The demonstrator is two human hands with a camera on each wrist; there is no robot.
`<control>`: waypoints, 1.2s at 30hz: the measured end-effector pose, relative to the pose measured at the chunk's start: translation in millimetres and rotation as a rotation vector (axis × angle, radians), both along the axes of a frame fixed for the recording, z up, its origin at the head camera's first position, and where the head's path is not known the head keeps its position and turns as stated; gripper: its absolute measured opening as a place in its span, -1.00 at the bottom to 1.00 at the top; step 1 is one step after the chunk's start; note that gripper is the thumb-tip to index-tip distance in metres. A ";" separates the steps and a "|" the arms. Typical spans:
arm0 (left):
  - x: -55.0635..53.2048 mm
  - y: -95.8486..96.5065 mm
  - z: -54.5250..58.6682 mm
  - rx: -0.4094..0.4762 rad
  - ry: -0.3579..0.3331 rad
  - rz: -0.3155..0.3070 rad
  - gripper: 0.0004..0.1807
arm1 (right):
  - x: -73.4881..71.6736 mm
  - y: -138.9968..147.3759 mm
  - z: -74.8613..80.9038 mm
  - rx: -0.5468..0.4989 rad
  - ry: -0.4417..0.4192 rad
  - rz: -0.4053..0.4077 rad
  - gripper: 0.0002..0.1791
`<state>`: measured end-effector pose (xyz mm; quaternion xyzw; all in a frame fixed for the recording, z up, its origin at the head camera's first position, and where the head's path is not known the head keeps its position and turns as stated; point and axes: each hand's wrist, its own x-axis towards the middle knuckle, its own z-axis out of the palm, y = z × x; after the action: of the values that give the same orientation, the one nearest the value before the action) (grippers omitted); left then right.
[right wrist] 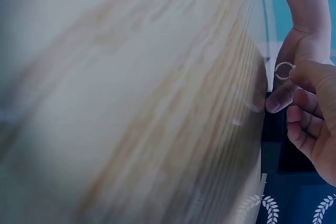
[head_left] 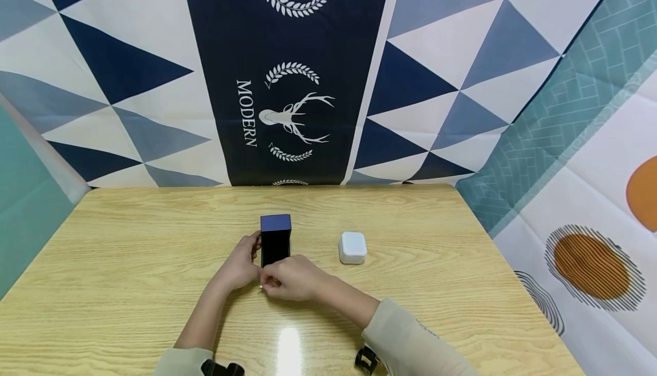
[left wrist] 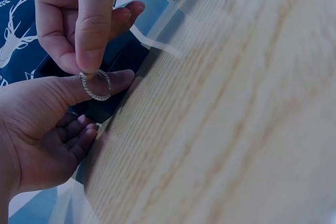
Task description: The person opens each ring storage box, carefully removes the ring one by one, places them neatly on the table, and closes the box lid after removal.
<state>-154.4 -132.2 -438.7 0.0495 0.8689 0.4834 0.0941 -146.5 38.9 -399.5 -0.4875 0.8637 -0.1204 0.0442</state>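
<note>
An open ring box [head_left: 275, 223], blue outside with a dark inside, stands on the table with its lid raised. My left hand [head_left: 240, 265] holds it from the left, the thumb along the front and the fingers at the side. In front of the box, my right hand [head_left: 295, 279] pinches a silvery ring [left wrist: 100, 98] between thumb and index finger. The ring has a twisted, rope-like band and hangs upright over the left thumb in the left wrist view. Part of the box's base is hidden behind both hands.
A small white rounded box [head_left: 353, 247] sits on the wooden table [head_left: 436, 284], right of the ring box. Behind the table hangs a patterned cloth [head_left: 287, 33] with triangles and a deer head. Black straps show near both sleeves.
</note>
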 end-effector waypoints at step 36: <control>0.9 0.7 0.7 -0.011 -0.005 -0.015 0.03 | 1.1 -2.6 -5.1 0.126 0.071 0.021 -0.87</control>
<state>-153.5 -131.4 -438.0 0.0541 0.8709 0.4780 0.1003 -145.4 36.4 -404.6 -0.4969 0.8653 -0.0480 0.0455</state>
